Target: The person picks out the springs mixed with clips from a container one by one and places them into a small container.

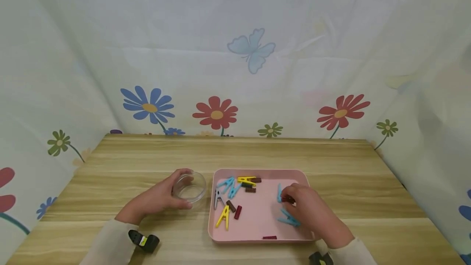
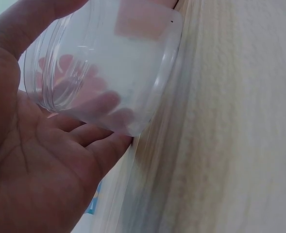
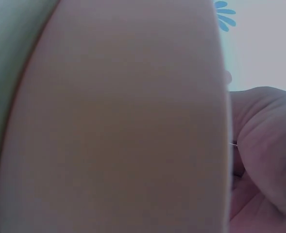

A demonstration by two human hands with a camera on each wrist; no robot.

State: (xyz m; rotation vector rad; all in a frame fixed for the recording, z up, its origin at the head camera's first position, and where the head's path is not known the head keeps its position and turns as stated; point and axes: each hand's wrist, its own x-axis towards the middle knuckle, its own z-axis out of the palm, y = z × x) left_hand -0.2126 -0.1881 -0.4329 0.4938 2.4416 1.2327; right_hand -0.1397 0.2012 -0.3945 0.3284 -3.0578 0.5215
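My left hand [image 1: 165, 193] holds a clear plastic jar [image 1: 190, 187] upright on the table, left of the pink tray; thumb and fingers curve round its sides. In the left wrist view the fingers show through the jar's clear wall [image 2: 147, 73]. Over the tray's right side, my right hand [image 1: 312, 209] pinches a dark red spring [image 1: 288, 199] between thumb and fingers. Close to those fingertips are a light blue clothespin [image 1: 279, 193] and another blue clothespin [image 1: 289, 218]. The tray's side wall [image 3: 118, 121] hides much of this hand in the right wrist view.
The pink tray [image 1: 257, 216] also holds several blue, yellow and grey clothespins and several springs, mostly on its left. A dark red spring [image 1: 270, 237] lies by the front wall. Wooden table [image 1: 353, 183] surrounds the tray; a flowered cloth [image 1: 176, 64] hangs behind.
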